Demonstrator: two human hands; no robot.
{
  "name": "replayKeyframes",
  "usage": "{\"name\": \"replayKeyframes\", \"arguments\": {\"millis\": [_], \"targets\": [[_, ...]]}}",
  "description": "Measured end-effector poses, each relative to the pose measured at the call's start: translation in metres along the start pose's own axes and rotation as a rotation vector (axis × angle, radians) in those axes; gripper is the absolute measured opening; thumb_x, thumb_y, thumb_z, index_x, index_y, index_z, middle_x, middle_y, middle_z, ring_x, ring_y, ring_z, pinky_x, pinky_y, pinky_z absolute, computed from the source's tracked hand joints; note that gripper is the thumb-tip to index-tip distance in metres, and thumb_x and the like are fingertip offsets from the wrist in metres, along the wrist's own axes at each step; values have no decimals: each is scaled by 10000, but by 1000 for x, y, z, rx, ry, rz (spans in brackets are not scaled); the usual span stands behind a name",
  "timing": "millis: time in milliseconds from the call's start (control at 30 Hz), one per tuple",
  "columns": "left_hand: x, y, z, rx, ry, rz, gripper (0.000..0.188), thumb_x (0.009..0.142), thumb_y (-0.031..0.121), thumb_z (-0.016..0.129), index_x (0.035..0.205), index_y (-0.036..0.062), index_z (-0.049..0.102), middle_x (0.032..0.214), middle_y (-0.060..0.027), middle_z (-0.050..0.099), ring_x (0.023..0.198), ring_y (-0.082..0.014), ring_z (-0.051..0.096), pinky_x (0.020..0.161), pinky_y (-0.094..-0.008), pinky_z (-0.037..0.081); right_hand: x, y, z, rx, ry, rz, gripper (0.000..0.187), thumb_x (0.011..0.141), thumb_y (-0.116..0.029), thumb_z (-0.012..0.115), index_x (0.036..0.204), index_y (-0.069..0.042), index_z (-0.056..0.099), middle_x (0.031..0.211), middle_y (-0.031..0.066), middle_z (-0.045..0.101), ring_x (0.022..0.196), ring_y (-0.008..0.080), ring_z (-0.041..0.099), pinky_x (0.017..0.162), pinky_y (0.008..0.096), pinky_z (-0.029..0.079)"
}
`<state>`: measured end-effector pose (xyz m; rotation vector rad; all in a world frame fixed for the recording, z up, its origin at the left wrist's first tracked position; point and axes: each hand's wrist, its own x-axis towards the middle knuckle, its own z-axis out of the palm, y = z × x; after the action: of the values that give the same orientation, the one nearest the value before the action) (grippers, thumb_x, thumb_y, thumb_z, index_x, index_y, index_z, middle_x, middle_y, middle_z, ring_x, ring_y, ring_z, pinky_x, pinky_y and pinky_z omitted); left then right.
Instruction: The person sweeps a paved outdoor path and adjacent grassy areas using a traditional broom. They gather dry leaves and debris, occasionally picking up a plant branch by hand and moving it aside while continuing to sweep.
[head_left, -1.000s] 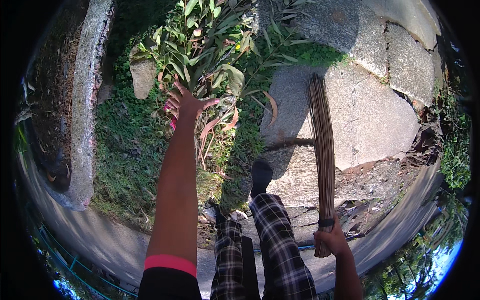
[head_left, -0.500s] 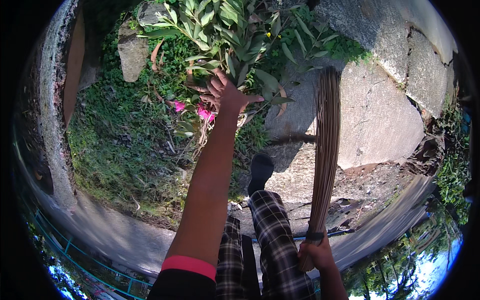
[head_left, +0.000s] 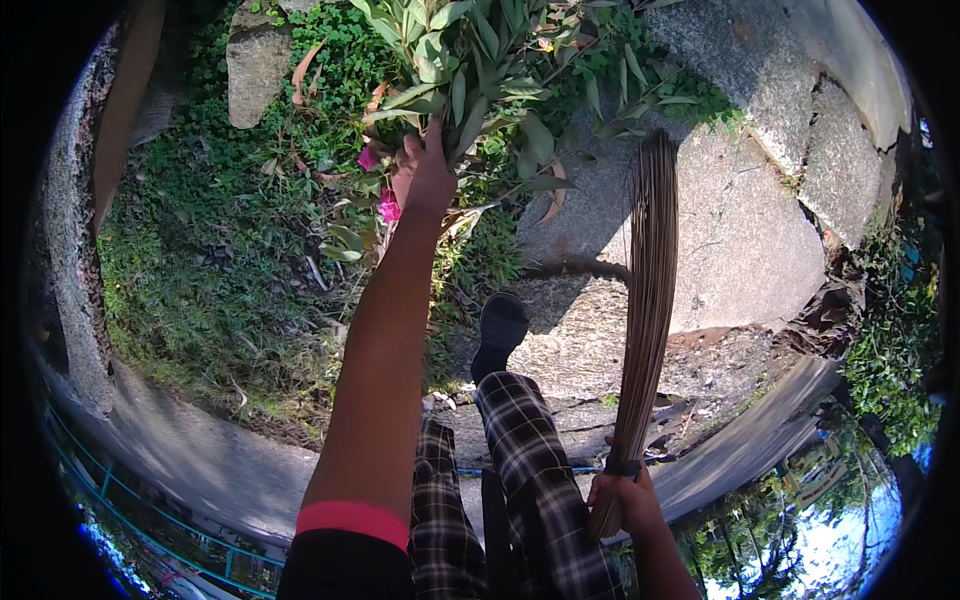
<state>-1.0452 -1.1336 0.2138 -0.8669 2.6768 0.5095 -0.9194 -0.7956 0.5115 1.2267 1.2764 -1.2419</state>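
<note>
My left hand (head_left: 422,182) reaches far forward, its fingers curled round the lower stems of a bunch of leafy branches (head_left: 470,65). The leaves hide part of the fingertips. Bright pink flowers (head_left: 389,206) lie just left of the wrist, with dry stalks beside them. My right hand (head_left: 625,500) is low on the right, wrapped round the bound end of a stick broom (head_left: 652,300). The broom's long thin brown sticks point away from me over the pavement.
Broken concrete slabs (head_left: 750,220) with cracks spread to the right. Low grass and weeds (head_left: 220,270) cover the ground at left, below an upright stone (head_left: 258,65). A rough wall edge (head_left: 80,220) runs down the far left. My dark shoe (head_left: 503,322) stands on the slab.
My left hand has gone from spread fingers above the branches to closed round their stems. The view has shifted slightly; my right hand still holds the broom.
</note>
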Motion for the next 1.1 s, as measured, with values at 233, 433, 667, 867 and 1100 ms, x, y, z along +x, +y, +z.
{"name": "replayKeyframes", "arguments": {"millis": [233,433,667,867,1100], "targets": [[-54,-56,-59,-244,18,-91,939,644,198,707,1389,213,134,1124,-206,481,971,-387,535,769,-452,475,2,-15,16,-77,41,-108,598,697,-4,626,1191,-72,296,782,87,500,653,196,585,490,322,506],[-181,-124,-88,-265,-11,-334,752,698,309,678,1279,68,266,1022,-193,593,853,-413,574,727,-462,453,-40,-22,-24,-374,122,-423,904,625,45,663,1378,-127,192,849,60,519,661,148,569,538,285,519],[-339,-227,-125,-542,271,-475,609,706,107,600,1221,5,290,975,-238,560,857,-398,556,758,-465,429,18,-68,74,-166,304,-401,354,737,-62,557,1019,-57,343,664,77,503,500,166,527,445,302,481],[-434,-288,-159,-375,312,-735,761,695,157,658,1294,-22,224,1117,-285,498,1003,-415,513,857,-432,401,17,110,166,-603,-423,-241,915,659,0,641,1409,-163,142,1067,118,511,731,174,579,616,295,495],[-511,-332,-167,-364,474,-714,697,719,308,691,1217,19,296,1081,-267,528,980,-436,525,797,-486,407,-48,28,100,-730,-483,-516,887,658,45,627,1405,-192,211,884,84,562,629,129,563,562,277,502]]}}
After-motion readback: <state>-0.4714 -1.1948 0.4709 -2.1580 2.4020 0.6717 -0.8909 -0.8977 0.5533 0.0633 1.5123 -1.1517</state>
